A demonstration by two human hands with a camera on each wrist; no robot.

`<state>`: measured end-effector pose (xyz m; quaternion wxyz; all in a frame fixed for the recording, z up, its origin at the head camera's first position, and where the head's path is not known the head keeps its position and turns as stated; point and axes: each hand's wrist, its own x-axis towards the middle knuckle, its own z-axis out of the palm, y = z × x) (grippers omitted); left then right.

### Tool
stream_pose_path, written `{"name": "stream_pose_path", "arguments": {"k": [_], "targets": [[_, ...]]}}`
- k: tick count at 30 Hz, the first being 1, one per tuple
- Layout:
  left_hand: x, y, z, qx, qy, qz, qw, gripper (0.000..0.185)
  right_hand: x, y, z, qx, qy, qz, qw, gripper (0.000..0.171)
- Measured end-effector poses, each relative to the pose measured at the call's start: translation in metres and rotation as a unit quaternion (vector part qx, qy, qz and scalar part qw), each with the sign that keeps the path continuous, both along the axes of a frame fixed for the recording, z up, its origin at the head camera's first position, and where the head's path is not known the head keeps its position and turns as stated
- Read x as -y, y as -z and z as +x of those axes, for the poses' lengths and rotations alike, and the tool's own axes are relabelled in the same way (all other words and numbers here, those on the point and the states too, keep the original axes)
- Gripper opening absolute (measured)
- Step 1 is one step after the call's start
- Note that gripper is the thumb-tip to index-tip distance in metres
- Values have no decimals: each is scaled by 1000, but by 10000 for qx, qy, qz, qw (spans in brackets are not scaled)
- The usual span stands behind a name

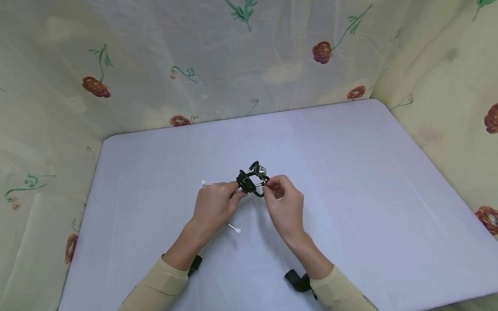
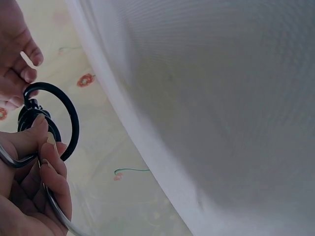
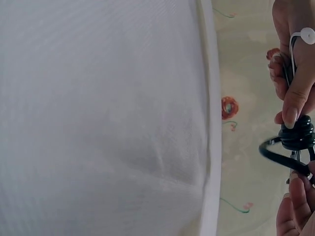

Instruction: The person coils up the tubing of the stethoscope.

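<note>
Nearest the camera, two beige sleeves [image 1: 159, 280] enter from the bottom edge of the head view, each with a black wrist mount beside the cuff. Above the pale worktop [image 1: 350, 181], near its centre, the left hand [image 1: 213, 206] and right hand [image 1: 285, 203] meet on a tangle of black rings and metal wire [image 1: 253, 180], held clear of the surface. Left fingers [image 2: 49, 162] are curled round a bent silver wire; the thumb presses against a black coiled part, and a larger black ring [image 2: 64, 118] sticks out beyond the fingertips. Wire ends with white caps [image 1: 237, 230] project from below and from the far side of the left hand. Right fingers [image 3: 298, 194] are curled, pinching the black ring at the side of the tangle. Behind the worktop and along both sides hangs a cream cloth with red flowers [image 1: 323, 52].
</note>
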<state>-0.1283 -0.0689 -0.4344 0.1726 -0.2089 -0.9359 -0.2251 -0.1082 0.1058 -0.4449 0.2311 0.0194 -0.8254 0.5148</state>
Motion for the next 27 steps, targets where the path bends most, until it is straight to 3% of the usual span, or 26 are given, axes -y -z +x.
{"name": "stream_pose_path", "arguments": {"k": [11, 21, 27], "targets": [[-1, 1, 0, -64, 43, -45, 10000, 19, -2, -1, 0, 291, -57, -163, 9994, 14], [-1, 0, 2, -380, 33, -303, 9988, 19, -3, -5, -2, 656, 9, -409, 9970, 10], [-4, 2, 3, -605, 76, -407, 9973, 19, -3, -2, -2, 146, 113, 77, 9998, 10]]}}
